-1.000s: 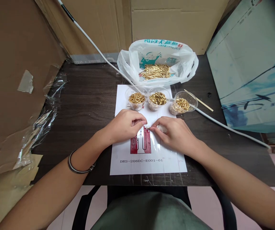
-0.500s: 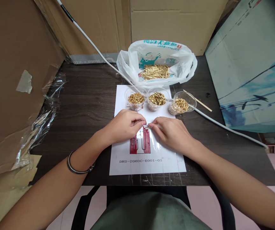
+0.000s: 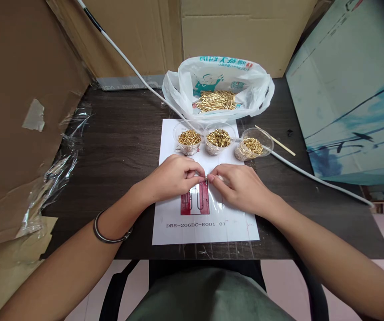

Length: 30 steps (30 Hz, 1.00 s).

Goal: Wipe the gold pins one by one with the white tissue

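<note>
My left hand (image 3: 180,177) and my right hand (image 3: 237,183) meet fingertip to fingertip over a printed sheet (image 3: 208,232). Both pinch a small metal pin (image 3: 206,179); only a sliver of it shows between thumbs and forefingers. Below the fingers, a red drawing (image 3: 203,203) is printed on the paper. Just beyond the hands stand clear plastic cups of tiny brass pieces: a left cup (image 3: 189,139), a middle cup (image 3: 218,139), and a tilted right cup (image 3: 252,147).
A white plastic bag (image 3: 260,96) holding longer brass pins (image 3: 216,100) lies open behind the cups. A white cable (image 3: 128,62) crosses the dark table (image 3: 118,133). A wooden stick (image 3: 275,140) lies at right. Cardboard (image 3: 245,35) encloses the back and left.
My fingertips have drawn closer together, leaving less of the metal pin showing between them. Cups, bag and paper stay where they were.
</note>
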### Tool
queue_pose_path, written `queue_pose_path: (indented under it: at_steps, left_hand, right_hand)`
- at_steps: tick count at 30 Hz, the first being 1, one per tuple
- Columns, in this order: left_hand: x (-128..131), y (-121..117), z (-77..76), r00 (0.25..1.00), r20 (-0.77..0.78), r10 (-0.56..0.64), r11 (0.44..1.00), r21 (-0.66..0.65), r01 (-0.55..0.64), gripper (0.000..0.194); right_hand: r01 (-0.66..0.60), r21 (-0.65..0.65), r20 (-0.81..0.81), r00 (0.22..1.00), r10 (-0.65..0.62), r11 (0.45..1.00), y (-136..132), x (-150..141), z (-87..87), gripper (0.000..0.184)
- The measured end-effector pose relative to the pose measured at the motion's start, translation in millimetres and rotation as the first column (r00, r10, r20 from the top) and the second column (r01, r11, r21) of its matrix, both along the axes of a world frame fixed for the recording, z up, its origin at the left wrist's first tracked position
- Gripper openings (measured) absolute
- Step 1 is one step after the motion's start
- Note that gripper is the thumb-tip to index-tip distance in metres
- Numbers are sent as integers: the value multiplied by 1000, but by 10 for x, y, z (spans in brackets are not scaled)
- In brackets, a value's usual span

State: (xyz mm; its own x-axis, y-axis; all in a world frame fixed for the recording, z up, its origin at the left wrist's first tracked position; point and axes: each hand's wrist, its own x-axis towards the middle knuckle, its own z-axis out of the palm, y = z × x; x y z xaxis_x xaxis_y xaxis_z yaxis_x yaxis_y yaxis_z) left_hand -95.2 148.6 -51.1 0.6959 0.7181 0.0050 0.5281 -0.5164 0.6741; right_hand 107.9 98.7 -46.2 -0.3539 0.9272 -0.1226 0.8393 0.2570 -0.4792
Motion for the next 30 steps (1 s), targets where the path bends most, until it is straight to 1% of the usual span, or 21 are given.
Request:
queue_pose_path:
  at_steps: [5, 9, 11, 14, 17, 23, 30]
  left_hand:
    - [0, 6, -26, 1000, 5, 5, 1000, -1, -5, 12]
    - [11, 1, -9, 1000, 6, 14, 1000, -13, -13, 12]
    - [18, -4, 7, 999, 5, 42, 999, -20, -42, 13]
    - [26, -12, 23, 993, 7, 117, 992, -43, -117, 17]
    - [29, -16, 20, 989, 6, 149, 987, -70, -148, 17]
    - [23, -17, 14, 989, -6, 145, 986, -84, -145, 16]
    - [22, -14, 34, 991, -17, 135, 989, -61, -135, 18]
  right_hand:
    - [27, 6, -53, 998, -27, 1000, 16, -12, -10, 29]
    - [36, 13, -73, 997, -35, 999, 26, -43, -23, 27]
    - [52, 23, -78, 996, -50, 998, 27, -54, -31, 26]
    - [77, 35, -103, 992, -73, 996, 27, -62, -47, 25]
    - [81, 36, -133, 988, -75, 996, 27, -63, -60, 23]
    - [60, 33, -172, 984, -53, 998, 28, -50, -69, 20]
    - [31, 72, -204, 979, -16, 997, 11, -32, -98, 19]
